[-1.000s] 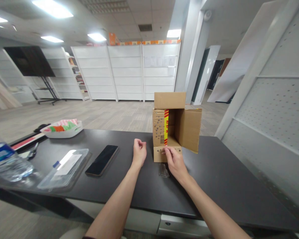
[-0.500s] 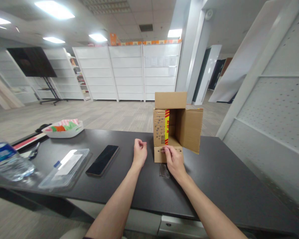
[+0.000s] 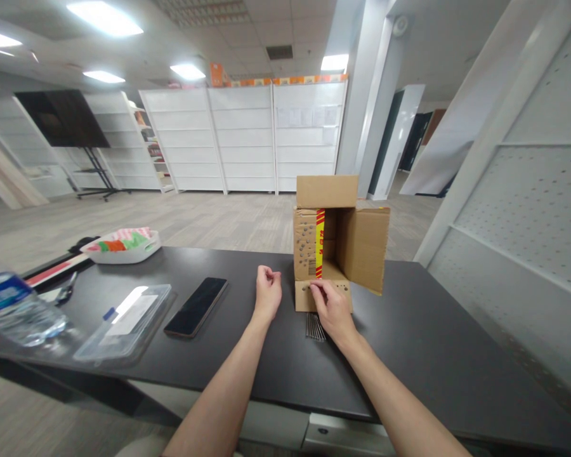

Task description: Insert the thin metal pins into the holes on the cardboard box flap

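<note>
An open cardboard box (image 3: 364, 247) stands on its side on the dark table, its opening towards me. Dark round spots, perhaps holes or nail heads, dot its left flap (image 3: 305, 244) and its lower front flap (image 3: 301, 303). At that lower flap my right hand (image 3: 334, 308) is closed in a pinch, thumb and forefinger together; whatever sits between them is too small to make out. Below the flap several thin metal nails (image 3: 315, 327) lie side by side. Left of the box my left hand (image 3: 268, 293) rests with curled fingers, their contents hidden.
A black phone (image 3: 196, 307) and a clear plastic case (image 3: 126, 320) lie to the left. Beyond them are a water bottle (image 3: 21, 308) on its side and a white tray (image 3: 124, 255) with colourful packets. A perforated white panel (image 3: 528, 209) stands on the right.
My right fingertips have shifted very slightly at the lower flap, and a thin sliver seen by them earlier no longer shows clearly. My left hand stays where it was.
</note>
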The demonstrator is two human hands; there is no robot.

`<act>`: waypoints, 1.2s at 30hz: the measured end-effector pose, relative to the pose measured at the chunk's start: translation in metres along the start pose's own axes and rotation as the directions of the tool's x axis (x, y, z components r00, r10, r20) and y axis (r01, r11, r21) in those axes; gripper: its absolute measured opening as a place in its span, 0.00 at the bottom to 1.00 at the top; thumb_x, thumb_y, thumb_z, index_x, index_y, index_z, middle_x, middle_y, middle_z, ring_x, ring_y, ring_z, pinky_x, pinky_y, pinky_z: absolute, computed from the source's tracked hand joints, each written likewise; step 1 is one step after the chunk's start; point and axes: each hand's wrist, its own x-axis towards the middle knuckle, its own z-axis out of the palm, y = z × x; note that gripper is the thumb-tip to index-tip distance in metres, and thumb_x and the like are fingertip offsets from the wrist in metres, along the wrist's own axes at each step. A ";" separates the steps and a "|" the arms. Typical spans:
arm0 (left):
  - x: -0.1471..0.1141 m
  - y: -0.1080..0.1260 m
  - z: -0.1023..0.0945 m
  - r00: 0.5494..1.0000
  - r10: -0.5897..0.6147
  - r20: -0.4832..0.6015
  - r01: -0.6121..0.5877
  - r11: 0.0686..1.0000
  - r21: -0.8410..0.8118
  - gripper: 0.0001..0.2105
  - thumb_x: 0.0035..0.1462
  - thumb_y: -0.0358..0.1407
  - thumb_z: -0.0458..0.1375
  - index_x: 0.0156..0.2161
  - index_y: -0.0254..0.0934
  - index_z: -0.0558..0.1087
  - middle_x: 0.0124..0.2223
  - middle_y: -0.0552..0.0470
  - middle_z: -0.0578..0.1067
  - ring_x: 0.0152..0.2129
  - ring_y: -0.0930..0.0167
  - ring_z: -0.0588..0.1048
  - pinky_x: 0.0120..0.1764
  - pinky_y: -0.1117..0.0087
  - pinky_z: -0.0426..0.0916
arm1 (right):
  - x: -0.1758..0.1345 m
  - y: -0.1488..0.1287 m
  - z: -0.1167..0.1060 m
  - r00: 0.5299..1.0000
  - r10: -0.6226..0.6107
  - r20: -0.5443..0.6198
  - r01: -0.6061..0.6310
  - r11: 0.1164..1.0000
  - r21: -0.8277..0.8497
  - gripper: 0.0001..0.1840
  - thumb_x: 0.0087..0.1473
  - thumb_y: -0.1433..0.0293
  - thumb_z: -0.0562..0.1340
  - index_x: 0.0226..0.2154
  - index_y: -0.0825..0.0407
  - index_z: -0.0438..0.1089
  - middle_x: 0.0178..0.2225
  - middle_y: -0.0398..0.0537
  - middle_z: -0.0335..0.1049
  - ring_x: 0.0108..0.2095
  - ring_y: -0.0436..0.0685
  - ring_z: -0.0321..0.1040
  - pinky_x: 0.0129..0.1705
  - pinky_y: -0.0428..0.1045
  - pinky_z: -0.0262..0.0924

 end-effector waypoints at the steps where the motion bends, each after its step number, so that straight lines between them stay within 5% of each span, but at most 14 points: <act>1: 0.000 0.000 0.000 1.000 0.001 -0.001 -0.001 1.000 -0.003 0.10 0.54 0.32 0.55 0.31 0.38 0.55 0.28 0.59 0.57 0.23 0.77 0.58 0.29 0.76 0.55 | 0.000 0.000 0.000 1.000 -0.005 0.003 0.005 1.000 -0.004 0.12 0.63 0.65 0.51 0.38 0.51 0.69 0.36 0.50 0.72 0.38 0.57 0.69 0.43 0.52 0.63; 16: 0.001 -0.001 0.000 1.000 -0.012 -0.004 0.012 1.000 0.017 0.09 0.54 0.32 0.55 0.31 0.38 0.55 0.27 0.60 0.56 0.23 0.78 0.58 0.29 0.76 0.54 | -0.007 0.000 -0.004 1.000 -0.008 0.019 0.008 1.000 -0.004 0.08 0.59 0.72 0.53 0.36 0.50 0.68 0.36 0.50 0.71 0.39 0.57 0.68 0.43 0.52 0.62; 23: 0.000 0.001 0.000 1.000 -0.007 -0.009 0.007 1.000 0.016 0.09 0.54 0.32 0.54 0.31 0.38 0.55 0.28 0.59 0.57 0.23 0.78 0.58 0.29 0.76 0.55 | -0.021 -0.008 -0.019 0.975 0.055 0.218 -0.045 0.998 -0.048 0.07 0.55 0.73 0.56 0.34 0.50 0.70 0.33 0.47 0.69 0.37 0.56 0.67 0.40 0.51 0.61; 36: -0.001 0.003 0.001 1.000 -0.014 -0.013 0.015 1.000 0.022 0.09 0.54 0.31 0.54 0.30 0.38 0.55 0.27 0.59 0.56 0.23 0.77 0.58 0.29 0.75 0.55 | -0.023 -0.030 -0.020 0.933 0.030 0.359 0.060 0.970 -0.236 0.07 0.49 0.76 0.58 0.32 0.50 0.67 0.35 0.46 0.67 0.42 0.58 0.61 0.44 0.53 0.50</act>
